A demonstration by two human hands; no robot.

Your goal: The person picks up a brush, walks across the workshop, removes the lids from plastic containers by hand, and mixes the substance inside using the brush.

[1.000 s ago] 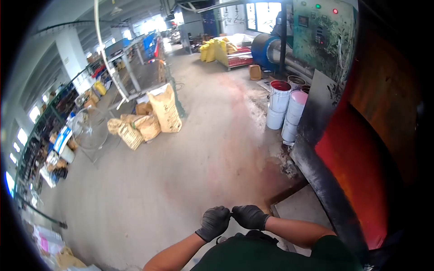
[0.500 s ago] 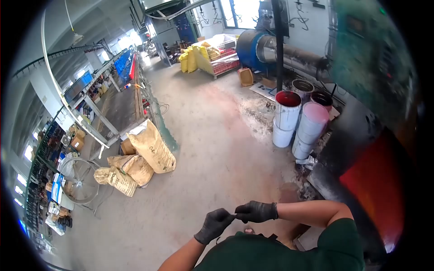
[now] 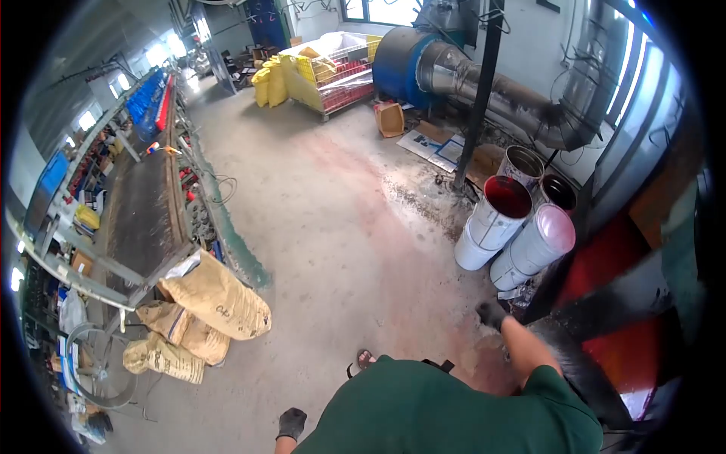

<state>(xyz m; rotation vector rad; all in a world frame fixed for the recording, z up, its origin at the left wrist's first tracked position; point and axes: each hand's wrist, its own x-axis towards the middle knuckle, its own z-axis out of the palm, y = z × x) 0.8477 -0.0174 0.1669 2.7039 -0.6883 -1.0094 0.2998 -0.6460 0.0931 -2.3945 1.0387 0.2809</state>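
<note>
My left hand, in a dark glove, hangs low beside my green shirt. Its fingers are curled closed, and whatever may be inside them is hidden. Out to the right, my right hand, gloved too, is apart from the left one. It appears just in front of the stacked white buckets, though I cannot tell if it touches anything. Its fingers are small and blurred. One bucket has a red inside, and beside it stands another with a pinkish top.
Filled paper sacks lean at the end of a long conveyor belt on the left. A wire cage cart and yellow bags stand farther back. A black post and a metal duct are on the right.
My hands, together in front of me around something tiny, have parted: the left dropped down and left, the right swung out rightward. The view has shifted, and the buckets look closer.
</note>
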